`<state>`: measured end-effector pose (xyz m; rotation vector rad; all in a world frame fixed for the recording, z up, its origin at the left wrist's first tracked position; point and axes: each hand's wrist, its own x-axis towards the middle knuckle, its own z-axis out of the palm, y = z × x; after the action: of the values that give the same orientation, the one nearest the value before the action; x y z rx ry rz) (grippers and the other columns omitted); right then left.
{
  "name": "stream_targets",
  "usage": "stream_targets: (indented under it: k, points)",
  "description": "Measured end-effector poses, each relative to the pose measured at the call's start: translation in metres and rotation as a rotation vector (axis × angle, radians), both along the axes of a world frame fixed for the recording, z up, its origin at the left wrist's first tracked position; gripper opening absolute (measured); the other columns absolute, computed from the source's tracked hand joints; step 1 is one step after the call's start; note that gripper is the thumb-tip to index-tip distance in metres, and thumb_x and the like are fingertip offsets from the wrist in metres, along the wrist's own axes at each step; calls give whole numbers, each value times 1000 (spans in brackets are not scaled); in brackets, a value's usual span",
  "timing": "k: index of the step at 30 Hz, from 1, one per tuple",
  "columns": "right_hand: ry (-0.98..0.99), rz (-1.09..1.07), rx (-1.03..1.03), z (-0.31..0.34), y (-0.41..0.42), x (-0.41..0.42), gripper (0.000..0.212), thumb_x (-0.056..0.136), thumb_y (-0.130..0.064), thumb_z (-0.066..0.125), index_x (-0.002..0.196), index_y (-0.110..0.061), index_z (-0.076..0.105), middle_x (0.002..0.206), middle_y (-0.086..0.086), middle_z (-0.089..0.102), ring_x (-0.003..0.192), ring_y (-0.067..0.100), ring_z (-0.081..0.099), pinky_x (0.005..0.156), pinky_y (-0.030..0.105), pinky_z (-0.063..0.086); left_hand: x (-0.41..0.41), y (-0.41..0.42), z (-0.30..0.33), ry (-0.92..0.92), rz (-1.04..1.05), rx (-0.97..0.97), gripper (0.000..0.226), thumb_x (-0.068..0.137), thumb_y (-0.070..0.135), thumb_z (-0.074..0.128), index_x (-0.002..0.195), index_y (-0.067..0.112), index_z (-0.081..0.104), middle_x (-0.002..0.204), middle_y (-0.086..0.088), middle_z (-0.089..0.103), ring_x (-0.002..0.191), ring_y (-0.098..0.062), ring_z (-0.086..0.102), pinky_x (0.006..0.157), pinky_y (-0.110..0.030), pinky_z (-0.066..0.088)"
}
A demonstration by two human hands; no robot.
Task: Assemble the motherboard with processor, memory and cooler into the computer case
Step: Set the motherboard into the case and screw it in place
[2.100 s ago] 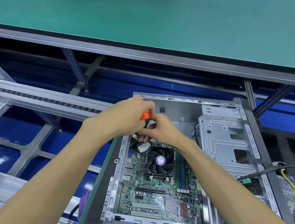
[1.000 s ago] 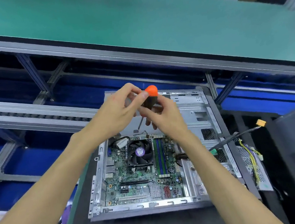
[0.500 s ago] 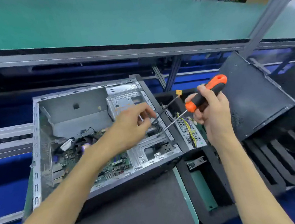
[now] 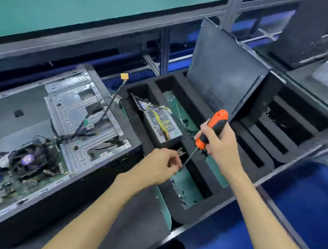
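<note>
Two hands over a black foam tray [image 4: 199, 212] on a dark bench, green shelf [image 4: 84, 4] behind.

The right hand [image 4: 219, 144] grips one orange-black screwdriver [image 4: 212, 129]; the left hand [image 4: 163, 165], fingers curled, pinches something small at its tip — too blurred to name. The open computer case [image 4: 76, 118] lies left, cooler [image 4: 28, 158] and motherboard [image 4: 27, 187] inside — no legible writing.

Screwdriver [image 4: 212, 128]: orange-and-black handle. Cooler fan [image 4: 28, 159]: black, purple hub label. Motherboard [image 4: 33, 183]: green. Foam tray [image 4: 207, 207]: black. Power supply [image 4: 162, 124]: perforated grey, yellow wiring. Side panel [image 4: 224, 72]: black.
</note>
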<state>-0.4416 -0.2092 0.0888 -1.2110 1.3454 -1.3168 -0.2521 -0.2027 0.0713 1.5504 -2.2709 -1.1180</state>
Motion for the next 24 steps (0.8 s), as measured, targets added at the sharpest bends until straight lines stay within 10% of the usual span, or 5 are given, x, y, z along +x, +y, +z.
stream_targets:
  k: [5, 15, 24]
  points:
    - [43, -1, 45, -44, 13, -31, 13, 89, -36, 62, 80, -28, 58, 75, 8, 71, 66, 19, 63, 70, 36, 47, -40, -6, -60, -207, -131, 60, 18, 87, 12, 57, 98, 18, 71, 89, 6, 72, 85, -15, 66, 75, -24, 48]
    - [40, -9, 73, -86, 21, -64, 18, 92, -31, 61, 90, -13, 58, 76, 3, 71, 76, 20, 68, 82, 35, 54, -80, -7, -129, -752, -383, -35, 22, 89, 15, 56, 109, 8, 60, 116, -13, 66, 103, -34, 66, 72, -35, 45]
    - [4, 2, 99, -98, 19, -78, 17, 92, -35, 63, 93, -18, 58, 76, 1, 73, 79, 16, 70, 79, 22, 53, -104, -2, -154, -824, -368, 45, 26, 87, 10, 56, 112, 8, 61, 119, -12, 66, 109, -33, 65, 75, -33, 45]
